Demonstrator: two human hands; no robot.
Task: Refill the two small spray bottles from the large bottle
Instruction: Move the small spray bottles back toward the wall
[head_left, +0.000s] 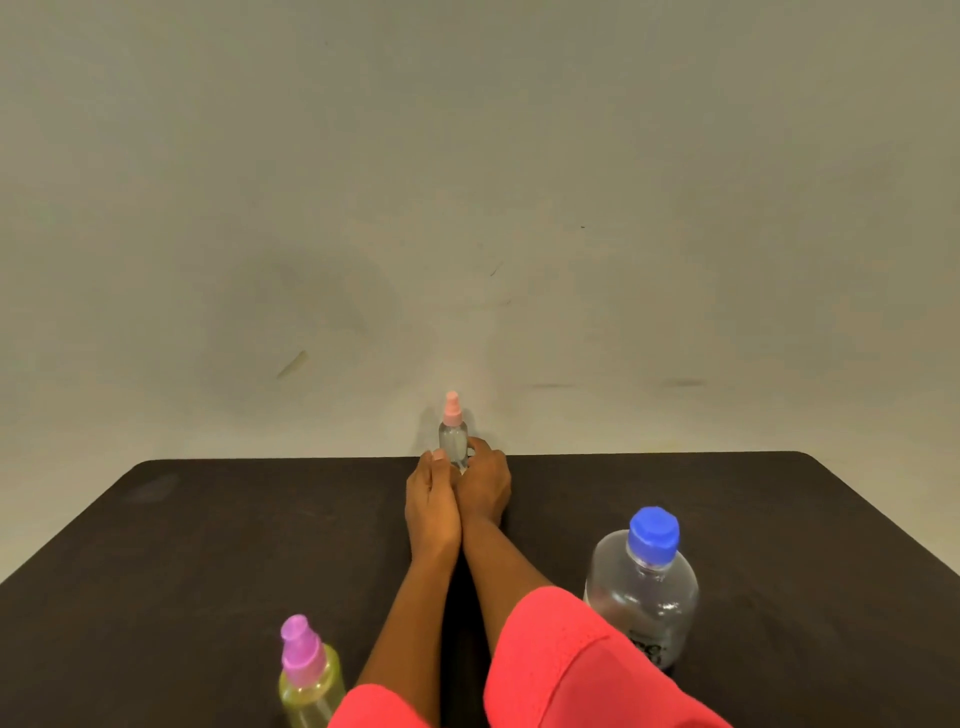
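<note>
A small clear spray bottle with a pink pump top (453, 436) stands upright at the far edge of the black table (208, 545). My left hand (432, 499) and my right hand (483, 486) are both wrapped around its lower body, side by side. A second small spray bottle, yellowish with a purple pump top (306, 670), stands near the front edge to the left of my arms. The large clear bottle with a blue cap (644, 582) stands upright at the front right, its cap on.
A plain pale wall (467, 208) rises right behind the table's far edge. My red sleeves (561, 665) cover the lower middle of the view and hide part of the large bottle's base.
</note>
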